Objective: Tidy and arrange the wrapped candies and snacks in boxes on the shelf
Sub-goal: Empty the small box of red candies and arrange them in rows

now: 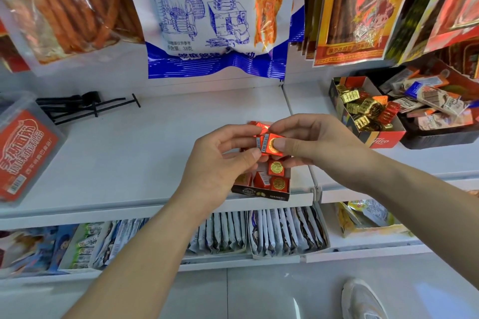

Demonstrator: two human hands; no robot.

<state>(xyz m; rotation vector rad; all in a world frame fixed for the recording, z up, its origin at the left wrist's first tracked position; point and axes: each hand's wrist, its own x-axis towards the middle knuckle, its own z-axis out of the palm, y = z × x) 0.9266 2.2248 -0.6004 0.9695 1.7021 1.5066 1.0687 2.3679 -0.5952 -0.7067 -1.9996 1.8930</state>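
Red candy: gold seal facing camera, barcode side leftward.
Left hand: fingers pinched on candy.
Right hand: thumb pinching seal.

The single wide-angle camera sat on the person's head, facing forward and steeply down, close over the white metal shelf. The left hand and right hand, pinching a red foil-wrapped square candy, met near the frame's centre. A blue-and-white printed plastic snack bag filled the top edge, and a pale mesh sneaker showed near the bottom right corner.
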